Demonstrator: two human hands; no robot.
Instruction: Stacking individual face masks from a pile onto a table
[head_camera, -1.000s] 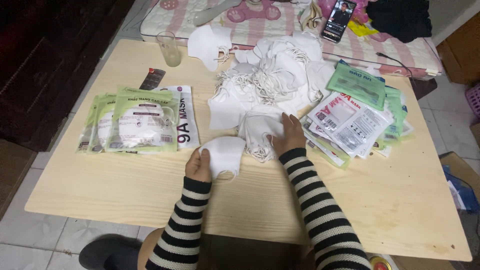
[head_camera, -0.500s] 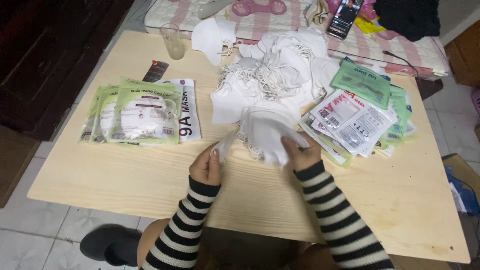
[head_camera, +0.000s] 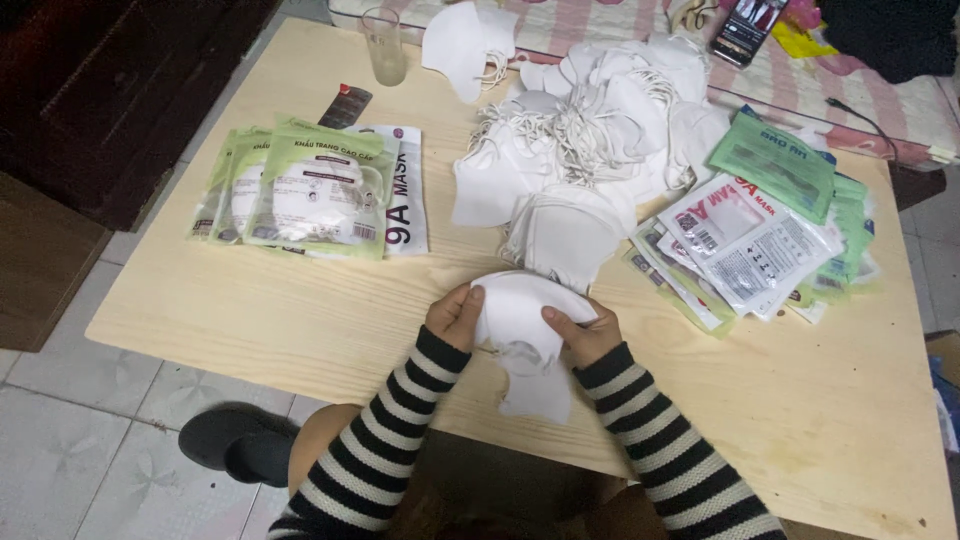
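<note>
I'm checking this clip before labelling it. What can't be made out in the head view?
- Mask: its ear loops, hidden under the left hand and right hand.
- Mask pile: the count, since the masks overlap.
- Phone: its top, cut off by the frame edge.
- Glass: any contents, too small to tell.

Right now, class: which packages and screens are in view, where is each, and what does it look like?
Green-and-white sealed mask packets: table's left side, flat overlapping rectangles.
White and green printed packets: table's right side, loose fanned stack.
Small dark wrapper: beside the glass, rectangular.
Phone: beyond the table's far edge, dark, screen lit.
</note>
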